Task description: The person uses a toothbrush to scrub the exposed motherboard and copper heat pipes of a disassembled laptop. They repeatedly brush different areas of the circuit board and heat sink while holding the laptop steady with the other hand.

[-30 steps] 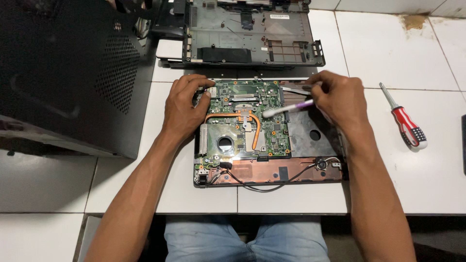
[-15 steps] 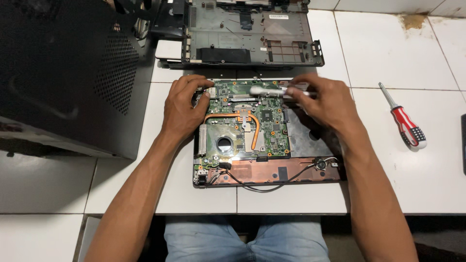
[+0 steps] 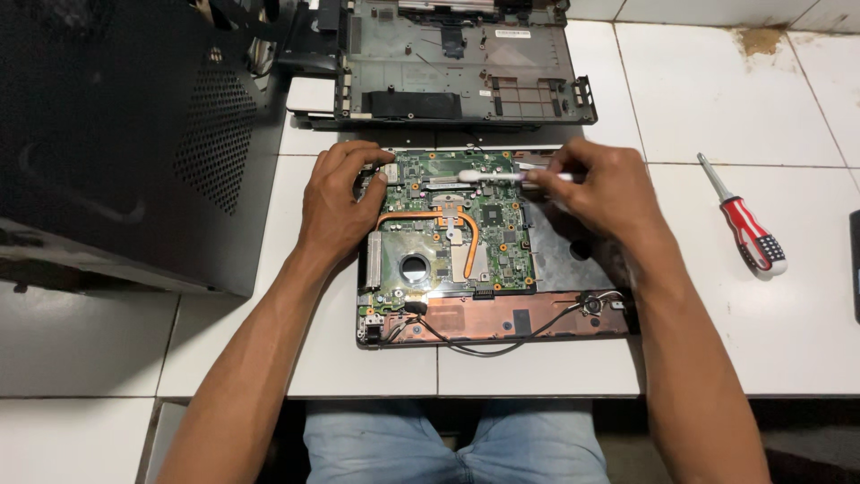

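An opened laptop base (image 3: 502,318) lies on the white tiled table in front of me, with its green motherboard (image 3: 452,224) and a curved copper heat pipe (image 3: 466,235) exposed. My left hand (image 3: 339,202) rests on the board's upper left corner and steadies it. My right hand (image 3: 598,188) grips a small white and purple brush (image 3: 488,177), held level with its head over the top of the board.
A red and white screwdriver (image 3: 751,231) lies on the tiles to the right. Another stripped grey laptop shell (image 3: 461,63) sits at the back. A black perforated computer case (image 3: 116,134) fills the left side. A dark object's edge (image 3: 855,264) shows far right.
My right hand has swung the brush from the board's right middle up to its top edge, where the head now points left. My left hand has stayed put.
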